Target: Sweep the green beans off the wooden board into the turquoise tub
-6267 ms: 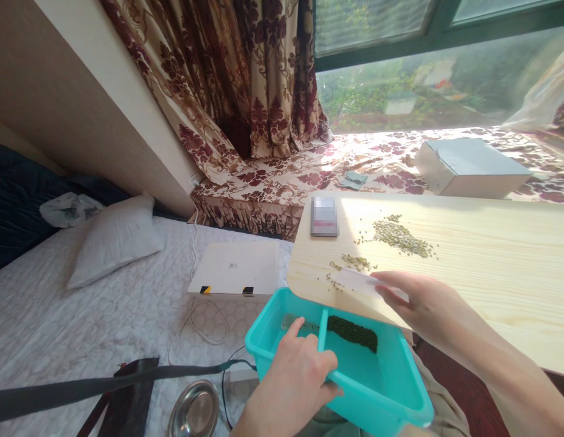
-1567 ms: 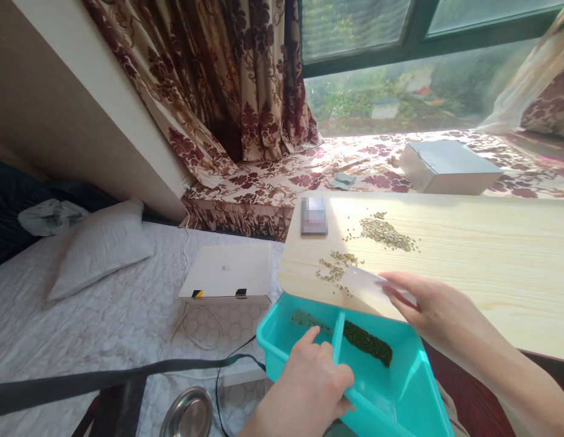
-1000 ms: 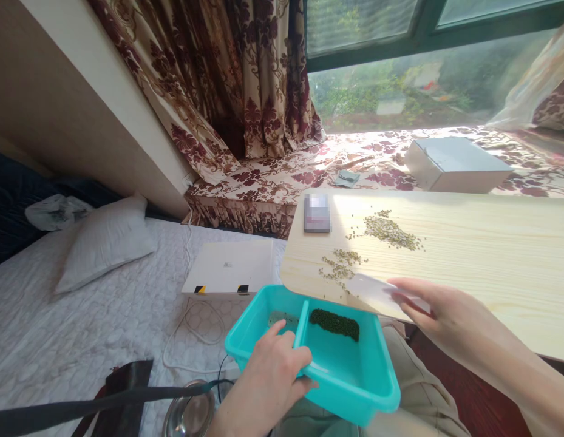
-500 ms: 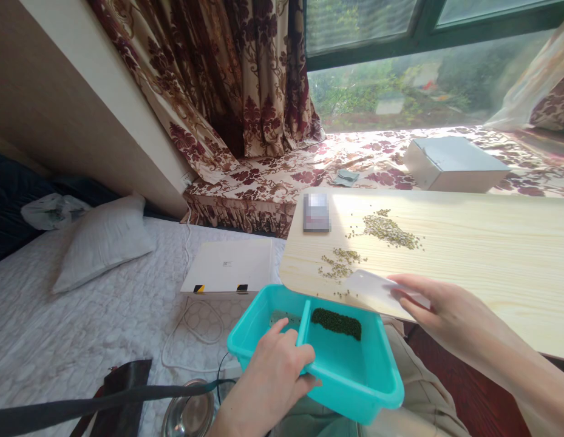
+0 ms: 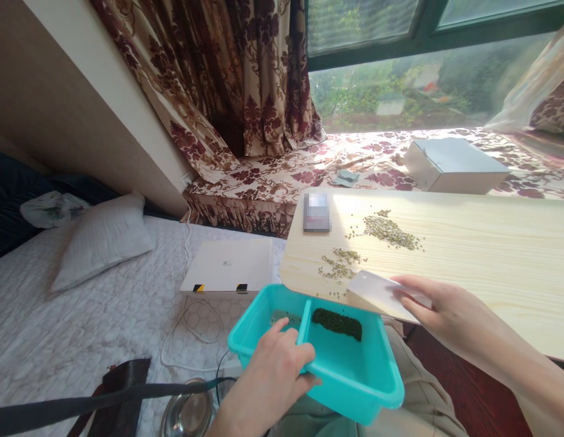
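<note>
My right hand (image 5: 422,300) pinches a white plastic scraper (image 5: 375,291), its blade resting at the near edge of the wooden table (image 5: 482,249). Left of the blade lies a loose patch of small greenish beans (image 5: 340,264), with a few strays near the edge. A larger bean pile (image 5: 391,232) spreads farther back. My left hand (image 5: 284,364) grips the near side of a teal two-compartment bin (image 5: 354,388), held just under the table edge. Dark green beans (image 5: 337,323) fill part of its right compartment. The left compartment, partly hidden by my fingers, shows a few bits at the bottom.
A small blurred box (image 5: 317,212) sits at the table's far left corner. A white box (image 5: 231,264) and a metal bowl (image 5: 188,413) are on the bed at left. Another box (image 5: 457,164) stands on the window seat. A dark strap (image 5: 104,400) crosses lower left.
My right hand has shifted the scraper slightly right and toward me at the table edge; fewer stray beans show beside the blade. My left hand and the bin stay in place.
</note>
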`<state>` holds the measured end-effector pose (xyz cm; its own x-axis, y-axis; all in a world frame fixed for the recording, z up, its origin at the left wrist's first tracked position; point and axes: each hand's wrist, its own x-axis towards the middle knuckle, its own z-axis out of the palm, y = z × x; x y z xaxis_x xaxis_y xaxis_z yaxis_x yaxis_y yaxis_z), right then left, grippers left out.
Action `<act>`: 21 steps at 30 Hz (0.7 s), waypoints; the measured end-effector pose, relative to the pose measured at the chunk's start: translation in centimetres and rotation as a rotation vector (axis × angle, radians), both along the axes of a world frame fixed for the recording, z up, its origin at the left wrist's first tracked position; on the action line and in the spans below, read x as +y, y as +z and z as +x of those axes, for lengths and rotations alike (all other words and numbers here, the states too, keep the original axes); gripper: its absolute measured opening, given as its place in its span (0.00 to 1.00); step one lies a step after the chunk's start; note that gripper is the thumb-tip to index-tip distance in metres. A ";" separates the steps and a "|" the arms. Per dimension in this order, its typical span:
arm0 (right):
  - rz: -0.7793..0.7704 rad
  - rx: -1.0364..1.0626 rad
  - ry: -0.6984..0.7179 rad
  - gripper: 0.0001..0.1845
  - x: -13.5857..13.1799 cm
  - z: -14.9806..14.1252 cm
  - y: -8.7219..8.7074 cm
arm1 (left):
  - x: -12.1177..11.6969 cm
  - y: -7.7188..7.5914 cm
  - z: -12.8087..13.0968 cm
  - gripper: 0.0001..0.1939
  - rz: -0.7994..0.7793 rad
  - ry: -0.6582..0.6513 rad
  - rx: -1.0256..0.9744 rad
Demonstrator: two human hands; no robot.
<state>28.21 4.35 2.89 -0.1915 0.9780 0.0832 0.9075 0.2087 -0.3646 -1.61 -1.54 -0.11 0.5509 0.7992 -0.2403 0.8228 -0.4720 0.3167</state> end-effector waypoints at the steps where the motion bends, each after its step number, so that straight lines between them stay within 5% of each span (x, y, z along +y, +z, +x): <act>1: -0.019 0.013 0.012 0.15 -0.1 -0.1 0.1 | 0.0 0.0 0.0 0.13 0.002 0.001 -0.003; 21: -0.008 0.132 0.053 0.15 0.3 -2.2 -0.1 | -0.4 -0.6 -0.8 0.13 0.048 0.041 -0.077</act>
<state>26.02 4.63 2.74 -0.2306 0.9676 0.1029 0.8394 0.2513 -0.4820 -2.41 -1.90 -0.67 0.5330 0.8309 -0.1598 0.8158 -0.4545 0.3577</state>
